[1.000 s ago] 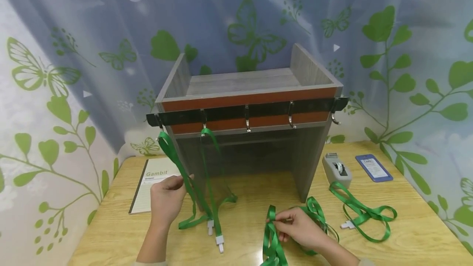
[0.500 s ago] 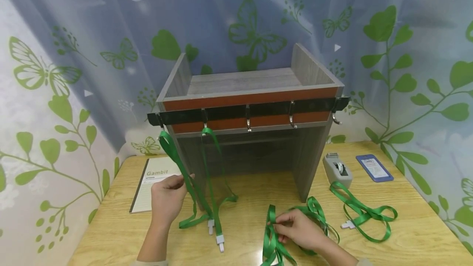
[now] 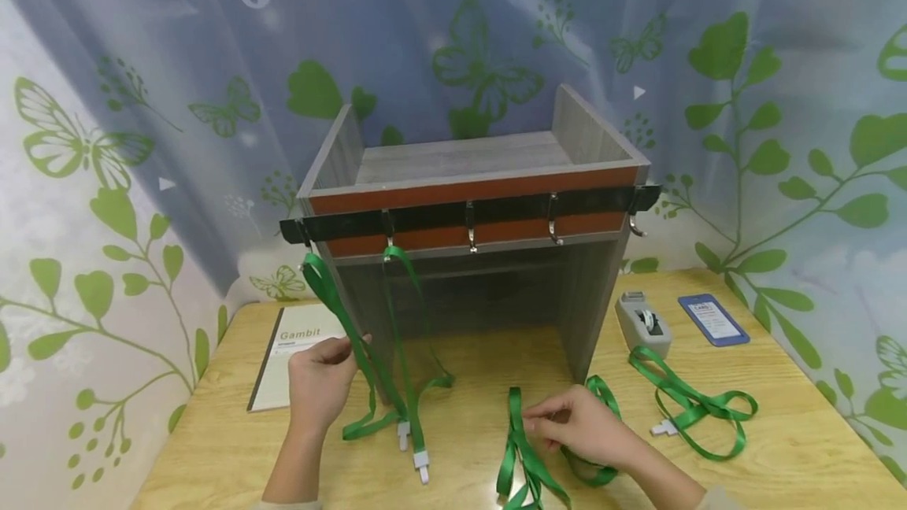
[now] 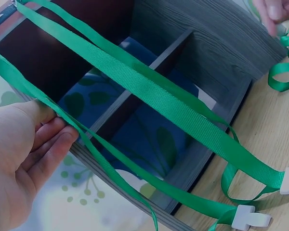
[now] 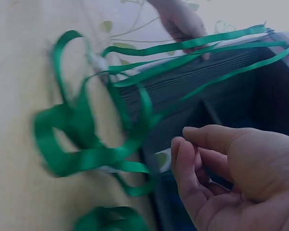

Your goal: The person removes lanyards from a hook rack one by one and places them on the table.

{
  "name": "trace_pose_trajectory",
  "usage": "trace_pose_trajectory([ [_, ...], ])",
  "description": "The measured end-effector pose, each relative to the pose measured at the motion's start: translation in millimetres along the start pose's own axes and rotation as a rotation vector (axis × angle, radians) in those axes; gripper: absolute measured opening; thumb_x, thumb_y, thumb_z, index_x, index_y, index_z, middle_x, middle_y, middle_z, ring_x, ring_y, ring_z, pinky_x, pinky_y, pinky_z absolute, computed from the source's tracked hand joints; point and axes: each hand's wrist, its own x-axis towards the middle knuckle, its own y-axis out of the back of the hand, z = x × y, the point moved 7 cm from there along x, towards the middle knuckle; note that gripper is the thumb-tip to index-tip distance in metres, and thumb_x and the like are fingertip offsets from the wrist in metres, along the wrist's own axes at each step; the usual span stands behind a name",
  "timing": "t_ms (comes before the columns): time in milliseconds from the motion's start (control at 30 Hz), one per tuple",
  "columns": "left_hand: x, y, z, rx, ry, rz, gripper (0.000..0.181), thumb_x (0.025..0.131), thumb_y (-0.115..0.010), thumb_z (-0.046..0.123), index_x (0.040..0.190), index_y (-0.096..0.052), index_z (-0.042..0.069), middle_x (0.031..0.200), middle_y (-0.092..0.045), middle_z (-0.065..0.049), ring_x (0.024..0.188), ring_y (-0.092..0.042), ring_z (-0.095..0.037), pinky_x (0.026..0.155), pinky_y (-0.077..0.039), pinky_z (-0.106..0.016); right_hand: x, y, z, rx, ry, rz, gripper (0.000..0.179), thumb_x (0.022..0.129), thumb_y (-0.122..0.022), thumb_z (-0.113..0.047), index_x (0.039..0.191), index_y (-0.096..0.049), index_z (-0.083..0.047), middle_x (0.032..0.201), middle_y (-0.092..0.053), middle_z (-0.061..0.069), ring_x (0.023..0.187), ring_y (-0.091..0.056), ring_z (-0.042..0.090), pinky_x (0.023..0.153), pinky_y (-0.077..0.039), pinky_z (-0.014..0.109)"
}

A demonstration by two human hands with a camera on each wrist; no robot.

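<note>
In the head view, my left hand (image 3: 323, 380) pinches a green lanyard (image 3: 322, 282) hanging from the leftmost hook. Its thumb and fingers meet at the ribbon in the left wrist view. A second green lanyard (image 3: 418, 415) hangs from the second hook, with a white clip at its lower end. My right hand (image 3: 577, 427) is low over the table beside a loose green lanyard (image 3: 517, 447). In the right wrist view, its thumb and finger come close together with no ribbon between them, and the lanyard (image 5: 67, 163) lies blurred beyond the fingertips.
A grey shelf (image 3: 598, 290) bears a black hook rail (image 3: 432, 219). Another lanyard (image 3: 602, 474) lies partly under my right hand, and one more (image 3: 697, 404) lies farther right. A tape dispenser (image 3: 643, 325), a blue card holder (image 3: 712, 319) and a notebook (image 3: 269, 376) rest on the table.
The right hand has let go of the loose lanyard and shifted slightly up. That lanyard's strands have spread at the bottom. The left hand keeps its place, and the head view has shifted a little.
</note>
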Motion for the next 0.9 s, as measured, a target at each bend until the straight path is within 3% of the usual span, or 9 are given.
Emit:
trace_pose_trajectory([
  [233,-1.1,0.5,-0.5,-0.009,-0.005,-0.002,0.009,0.086,-0.080,0.013,0.088,-0.079,0.004,0.078,-0.076,-0.012,0.061,-0.065,-0.002,0.054,-0.050,-0.016,1.5,15,-41,-0.034,0.100,0.019,0.031,0.097,-0.066,-0.021,0.117,-0.071,0.002,0.088,-0.071,0.018,0.067,-0.068,0.020,0.063,-0.060,0.037],
  [500,-1.3,-0.9,-1.2,0.001,0.012,-0.009,0.012,0.086,-0.080,0.013,0.089,-0.079,0.002,0.079,-0.076,-0.013,0.061,-0.064,-0.002,0.054,-0.051,-0.017,2.1,25,-85,-0.055,0.181,0.071,0.026,0.096,-0.069,-0.020,0.116,-0.073,-0.004,0.084,-0.066,0.013,0.064,-0.063,0.012,0.060,-0.058,0.031],
  [700,-1.9,0.1,-0.9,-0.008,0.023,-0.001,0.010,0.085,-0.080,0.011,0.089,-0.079,0.002,0.077,-0.076,-0.014,0.060,-0.063,-0.004,0.053,-0.049,-0.017,3.1,29,-109,-0.030,0.213,0.075,0.028,0.096,-0.068,-0.017,0.120,-0.071,-0.002,0.085,-0.064,0.014,0.062,-0.060,0.010,0.058,-0.057,0.030],
  [900,-1.2,0.0,1.5,-0.018,0.014,-0.005,0.010,0.086,-0.079,0.012,0.089,-0.079,0.002,0.078,-0.076,-0.014,0.061,-0.064,-0.003,0.055,-0.051,-0.016,-0.1,35,-121,-0.024,0.225,0.129,0.027,0.096,-0.068,-0.017,0.119,-0.071,-0.002,0.089,-0.064,0.014,0.066,-0.063,0.010,0.061,-0.059,0.033],
])
